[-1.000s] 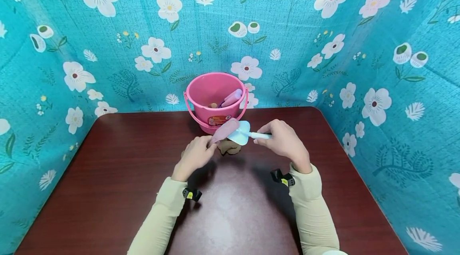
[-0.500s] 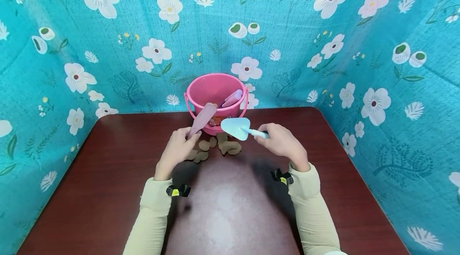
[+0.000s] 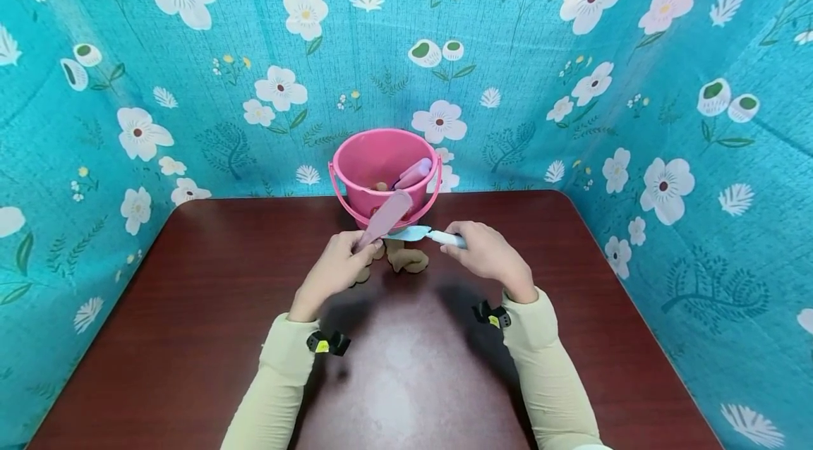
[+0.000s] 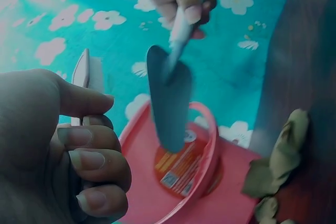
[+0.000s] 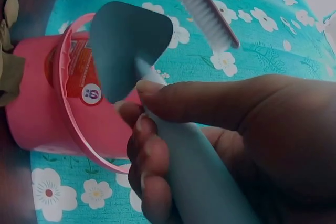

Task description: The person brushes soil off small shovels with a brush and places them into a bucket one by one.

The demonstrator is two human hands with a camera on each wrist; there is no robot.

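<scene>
A pink brush (image 3: 389,216) is gripped in my left hand (image 3: 332,268), its back facing up in the head view. White bristles (image 5: 202,11) show along its underside in the right wrist view. My right hand (image 3: 488,252) holds a light blue trowel (image 3: 409,233) by its handle, thumb along the top (image 5: 194,98). The trowel's blade is tilted nearly edge-on below the brush's tip. In the wrist views the two tools look apart. Both are held in the air before a pink bucket (image 3: 358,197).
Tan, lumpy pieces (image 3: 408,259) lie on the dark red table (image 3: 209,295) at the bucket's foot. Inside the bucket are a lilac object (image 3: 414,173) and a small tan thing (image 3: 381,186). A blue flowered cloth (image 3: 381,41) hangs behind and at the sides.
The brush moved left, away from the trowel, then came back right over it. The trowel's blade has turned from face-on to nearly edge-on and sits slightly lower.
</scene>
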